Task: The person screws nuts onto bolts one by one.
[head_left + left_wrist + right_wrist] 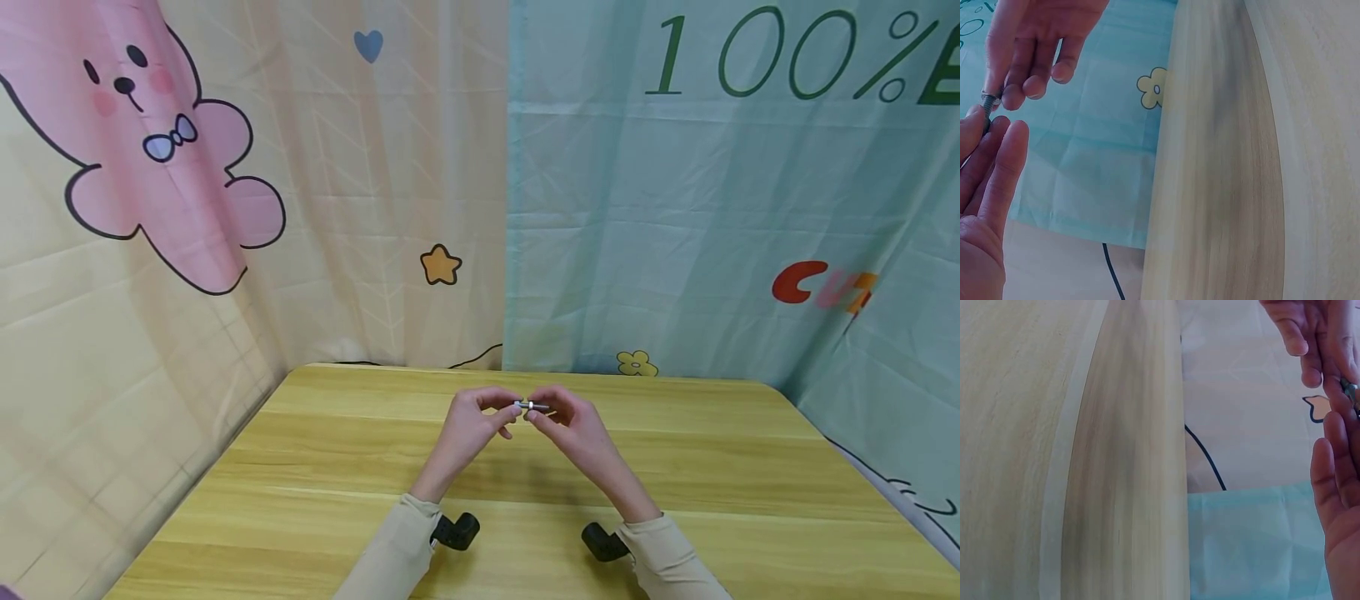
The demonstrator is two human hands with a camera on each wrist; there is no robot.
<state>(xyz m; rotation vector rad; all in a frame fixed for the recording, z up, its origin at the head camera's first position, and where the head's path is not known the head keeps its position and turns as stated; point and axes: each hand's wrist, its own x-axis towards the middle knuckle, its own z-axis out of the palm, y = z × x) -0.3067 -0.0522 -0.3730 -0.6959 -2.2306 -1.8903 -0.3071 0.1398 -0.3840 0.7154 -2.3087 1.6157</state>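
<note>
A small metal bolt (pixel 522 405) is held between the two hands above the table. The left hand (pixel 474 419) pinches one end of it between thumb and fingers. From the other side, the right hand (pixel 576 422) grips the opposite end with thumb and index finger. In the left wrist view the bolt's threaded shank (pixel 987 104) shows, with a ring-like piece, perhaps a nut or washer, near the right hand's fingertips. Only a little metal (pixel 1350 390) appears at the edge of the right wrist view. Fingers hide both ends of the bolt.
A light wooden table (pixel 360 467) lies beneath the hands. Printed cloth curtains (pixel 645 208) hang behind it and along both sides. Black wrist devices (pixel 459 532) are worn at both sleeves. A dark cable (pixel 1112 270) hangs beyond the table edge.
</note>
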